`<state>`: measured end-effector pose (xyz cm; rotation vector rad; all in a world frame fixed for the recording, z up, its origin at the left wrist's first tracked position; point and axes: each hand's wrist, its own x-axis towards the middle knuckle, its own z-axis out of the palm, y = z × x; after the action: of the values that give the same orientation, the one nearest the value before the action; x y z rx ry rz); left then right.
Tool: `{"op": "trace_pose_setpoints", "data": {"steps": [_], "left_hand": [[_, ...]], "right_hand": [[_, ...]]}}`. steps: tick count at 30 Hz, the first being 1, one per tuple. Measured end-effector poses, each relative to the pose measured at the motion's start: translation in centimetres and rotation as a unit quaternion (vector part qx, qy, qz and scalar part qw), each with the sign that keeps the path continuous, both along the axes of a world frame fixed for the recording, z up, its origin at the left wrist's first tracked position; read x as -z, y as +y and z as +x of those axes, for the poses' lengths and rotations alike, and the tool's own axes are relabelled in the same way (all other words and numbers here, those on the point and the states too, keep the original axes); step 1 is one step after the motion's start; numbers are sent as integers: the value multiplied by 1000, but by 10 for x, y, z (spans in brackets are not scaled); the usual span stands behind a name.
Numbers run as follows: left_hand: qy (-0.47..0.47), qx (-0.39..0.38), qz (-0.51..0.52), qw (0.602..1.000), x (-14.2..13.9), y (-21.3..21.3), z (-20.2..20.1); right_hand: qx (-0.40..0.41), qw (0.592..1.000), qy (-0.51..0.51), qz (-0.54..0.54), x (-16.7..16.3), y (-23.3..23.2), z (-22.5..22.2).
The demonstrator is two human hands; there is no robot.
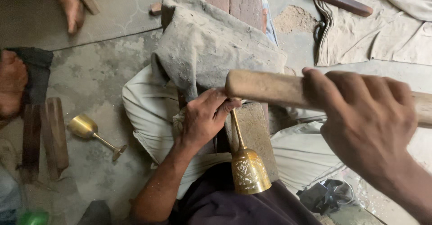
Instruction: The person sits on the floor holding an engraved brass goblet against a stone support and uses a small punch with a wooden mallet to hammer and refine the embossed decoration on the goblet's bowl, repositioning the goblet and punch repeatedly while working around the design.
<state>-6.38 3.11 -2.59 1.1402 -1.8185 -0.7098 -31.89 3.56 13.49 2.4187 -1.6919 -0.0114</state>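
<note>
1. My left hand [204, 119] was pinched around the top of a brass goblet [247, 169], right where the thin stem ended. The foot of the goblet was totally hidden under my fingers, so no clue how it sat.
2. The goblet lay tipped over with its engraved cup pointing back at me, stem resting along a grey stone block [256, 130]. The cup hung past the block's near edge, over my dark-clothed lap.
3. My right hand [366, 119] was clenched around a wooden mallet [265, 88], held just above the left hand. The hand was blurry, and the far end of the wood ran off the right edge of the frame, so I couldn't see its full length.
4. A dusty grey cloth [207, 49] draped over whatever was behind the block; a couple of reddish bricks [234, 0] poked out at the top, the rest covered.
5. A second brass goblet [90, 133] lay on its side on the concrete floor [94, 76], well apart to my left, beside some wooden pieces [54, 135].
6. Somebody else's foot [67, 2] was cut off at the top left corner. Bottom right there was a dark tangle of something [326, 196], too murky to make out.
</note>
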Motion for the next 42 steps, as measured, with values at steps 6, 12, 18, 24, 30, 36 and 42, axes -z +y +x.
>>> {"op": "trace_pose_setpoints", "data": {"steps": [6,12,18,24,30,36,42], "left_hand": [[21,10,14,1000,-17,-7,-3],[31,9,25,999,-19,-9,-6],[80,-11,-57,995,-3,1,-5],[20,-15,-113,993,26,4,-5],[17,-42,-133,990,41,11,-12],[10,-43,-135,990,36,13,-9],[36,-30,-128,991,26,15,-10]], "right_hand": [[3,999,39,8,-3,-4,-1],[54,981,172,66,-14,-1,2],[17,998,-34,-44,-21,9,8],[-76,993,-34,-90,-14,10,4],[-58,995,4,-80,-5,13,4],[-42,994,-57,-82,-7,21,0],[-62,996,3,-69,-9,26,3]]}}
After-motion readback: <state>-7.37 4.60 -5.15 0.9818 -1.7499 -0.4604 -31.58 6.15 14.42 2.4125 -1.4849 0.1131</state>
